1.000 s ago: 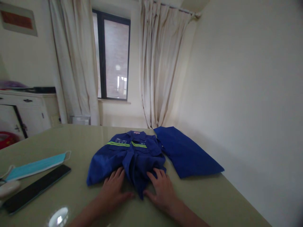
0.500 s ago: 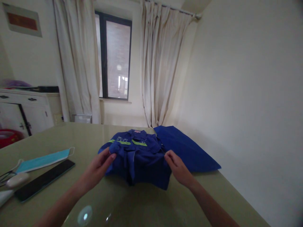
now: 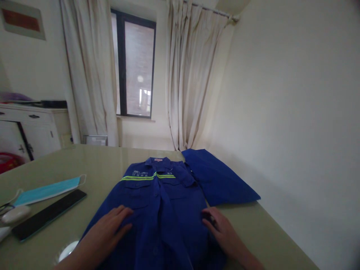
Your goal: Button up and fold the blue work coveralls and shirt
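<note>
A dark blue work jacket [image 3: 146, 195] with yellow-green reflective stripes lies front up on the table, its collar pointing away from me. White lettering shows on its chest. My left hand [image 3: 109, 228] is over the lower left front, fingers stretched out and thumb apart, holding nothing. By the jacket's right edge is my right hand [image 3: 222, 227], its fingers curved and the thumb spaced away from them. No cloth shows pinched between them. The jacket's lower hem runs out of view at the bottom.
A folded blue cloth [image 3: 219, 178] lies right of the jacket. On the left are a light blue face mask [image 3: 47, 191], a dark phone [image 3: 49, 215] and a small white rounded case [image 3: 17, 214]. A wall borders the table's right side; curtains [image 3: 185, 75] hang behind.
The front of the jacket, bunched and raised in both hands before, now lies spread toward me. Both hands have come nearer and let go of the cloth.
</note>
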Demonstrator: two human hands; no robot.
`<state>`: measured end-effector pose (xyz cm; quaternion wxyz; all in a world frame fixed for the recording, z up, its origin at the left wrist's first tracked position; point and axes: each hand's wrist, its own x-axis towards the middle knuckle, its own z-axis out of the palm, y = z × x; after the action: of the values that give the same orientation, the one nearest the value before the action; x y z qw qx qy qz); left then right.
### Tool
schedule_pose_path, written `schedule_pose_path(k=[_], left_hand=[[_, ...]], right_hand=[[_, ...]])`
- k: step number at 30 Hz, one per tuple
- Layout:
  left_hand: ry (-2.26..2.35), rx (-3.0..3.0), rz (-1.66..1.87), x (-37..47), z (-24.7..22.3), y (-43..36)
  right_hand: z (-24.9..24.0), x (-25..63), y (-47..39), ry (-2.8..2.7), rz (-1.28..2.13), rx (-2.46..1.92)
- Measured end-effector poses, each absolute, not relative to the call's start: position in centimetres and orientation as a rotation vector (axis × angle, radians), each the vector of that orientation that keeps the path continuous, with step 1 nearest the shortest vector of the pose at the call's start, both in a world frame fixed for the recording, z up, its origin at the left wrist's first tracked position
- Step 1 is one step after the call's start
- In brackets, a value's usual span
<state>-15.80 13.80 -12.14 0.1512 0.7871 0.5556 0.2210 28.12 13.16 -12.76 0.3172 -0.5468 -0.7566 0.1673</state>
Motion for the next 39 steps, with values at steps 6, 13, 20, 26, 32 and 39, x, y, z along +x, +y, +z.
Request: schedule_pose_path(k=[6, 13, 20, 26, 32, 39], left_hand=[[1.857, 2.49, 0.44, -16.7, -17.3, 16.7], [1.551, 2.537, 0.296, -14.1, -16.1, 15.8], [1.853, 2.265, 0.573, -13.1, -11.8, 23.4], [2.372, 2.048, 0.58, -18.4, -15.7, 27.2], [1.921, 1.931, 0.78, -18.8, -16.2, 27.8], [1.13, 1.352, 0.93, -15.2, -12.9, 24.9]], right_hand=[[-14.2, 27.5, 12.1, -2.24, 0.294, -1.48], [-9.9, 26.4, 12.5, -2.476, 0.384, -1.559], [-9.2, 23.1, 21.5, -2.232, 0.123, -1.561], [-13.6, 20.2, 26.6, -2.207, -0.01, -1.781], [-15.2, 20.1, 26.6, -2.184, 0.027, -1.759], [-15.2, 20.2, 26.9, -2.222, 0.042, -1.692]])
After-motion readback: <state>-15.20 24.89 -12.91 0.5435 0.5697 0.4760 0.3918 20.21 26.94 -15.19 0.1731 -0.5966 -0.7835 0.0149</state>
